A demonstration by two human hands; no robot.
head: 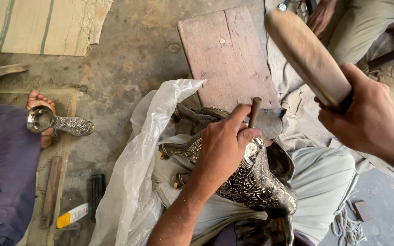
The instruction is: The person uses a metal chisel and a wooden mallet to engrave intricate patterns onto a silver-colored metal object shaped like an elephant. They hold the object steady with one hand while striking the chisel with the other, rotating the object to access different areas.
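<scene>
My left hand (224, 146) grips a thin metal chisel (254, 111), its tip set on an engraved, dark silver metal vessel (251, 182) that rests on my lap. My right hand (365, 116) is raised at the right and holds a wooden mallet (304, 50) that points up toward the top of the view. The vessel has curved brass-tipped legs (176, 148) sticking out to the left. A wooden block (226, 54) lies on the floor just beyond the vessel.
A clear plastic sheet (137, 173) hangs left of my lap. At the left a seated person's foot (39, 100) steadies another engraved metal piece (60, 123). Another person's hand (320, 16) and leg are at top right. A yellow-capped tube (71, 215) and woven mat (42, 25) lie on the floor.
</scene>
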